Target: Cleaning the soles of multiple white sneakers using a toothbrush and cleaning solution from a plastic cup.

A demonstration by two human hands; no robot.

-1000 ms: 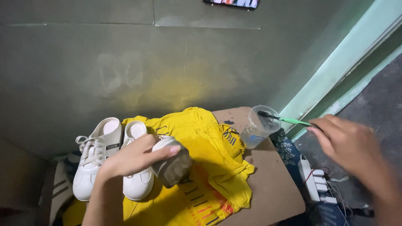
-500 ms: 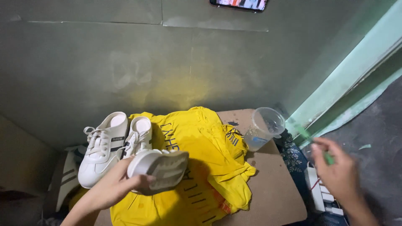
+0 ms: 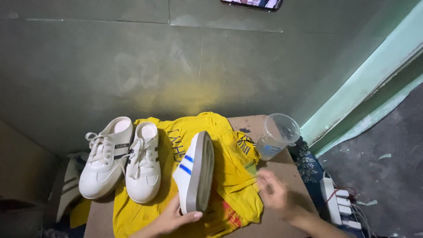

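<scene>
White shoe point(image 3: 194, 171) with blue stripes stands on edge over the yellow shirt point(image 3: 229, 176), left hand point(image 3: 174, 218) cupping its heel; steady it there, right hand point(image 3: 273, 190) blurred, apparently spread, beside the shirt

Two white lace-up shoes point(image 3: 119, 161) side by side at the tabletop's point(image 3: 288, 227) left edge, toes toward the near side, right one on the yellow cloth point(image 3: 229, 176). Cloth covers most of the tabletop, left to middle. Clear plastic cup point(image 3: 276, 135) at the far right corner, tilted. White power strip point(image 3: 335, 200) with cables on the floor off the right edge. Another pale shoe point(image 3: 68, 187) lower down beyond the left edge. Phone point(image 3: 252, 3) up on the green wall.
</scene>
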